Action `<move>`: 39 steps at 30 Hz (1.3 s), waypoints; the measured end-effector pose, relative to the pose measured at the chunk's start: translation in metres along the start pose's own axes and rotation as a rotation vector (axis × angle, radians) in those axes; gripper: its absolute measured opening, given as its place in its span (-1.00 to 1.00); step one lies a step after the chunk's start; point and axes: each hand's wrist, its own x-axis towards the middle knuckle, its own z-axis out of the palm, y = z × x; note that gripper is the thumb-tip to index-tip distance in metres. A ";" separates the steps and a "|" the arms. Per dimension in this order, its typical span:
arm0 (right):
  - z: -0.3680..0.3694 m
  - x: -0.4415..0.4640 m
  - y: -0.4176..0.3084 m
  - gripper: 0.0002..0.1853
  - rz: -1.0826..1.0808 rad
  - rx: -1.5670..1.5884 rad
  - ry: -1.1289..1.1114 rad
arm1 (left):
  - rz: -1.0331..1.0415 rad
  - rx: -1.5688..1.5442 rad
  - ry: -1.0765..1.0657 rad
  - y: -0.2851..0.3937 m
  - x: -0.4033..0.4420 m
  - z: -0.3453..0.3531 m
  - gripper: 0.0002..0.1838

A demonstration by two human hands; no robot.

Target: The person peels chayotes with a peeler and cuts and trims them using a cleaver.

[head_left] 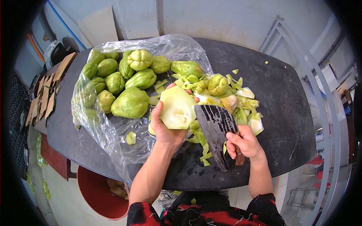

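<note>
A pale, peeled chayote half [177,108] rests in my left hand [167,132], its cut face turned up and my fingers wrapped round its edges. My right hand [245,143] grips the wooden handle of a broad, dark cleaver [215,130]. The wet-streaked blade is tilted, its upper corner close beside the chayote half. Behind both hands lies a heap of green peelings [241,107] with a few cut or whole pieces among them. Several unpeeled green chayotes [131,102] sit to the left on a clear plastic bag [177,45].
The dark oval table [283,94] holds everything. A red bucket [98,196] with pale pieces inside stands on the floor below its left front edge. Grey metal railing [326,94] runs along the right. Brown cardboard pieces [47,90] are at the left.
</note>
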 end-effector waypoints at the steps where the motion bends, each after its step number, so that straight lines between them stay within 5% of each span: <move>1: 0.000 0.000 0.000 -0.67 0.000 0.000 0.000 | 0.000 0.000 0.000 0.000 0.000 -0.001 -0.24; 22: 0.019 0.008 0.005 -0.70 -0.077 0.086 0.161 | -0.115 0.141 0.020 -0.036 -0.018 0.005 -0.19; 39: 0.023 0.011 0.007 -0.66 -0.114 0.131 0.089 | -0.230 0.162 0.026 -0.031 -0.023 0.012 -0.20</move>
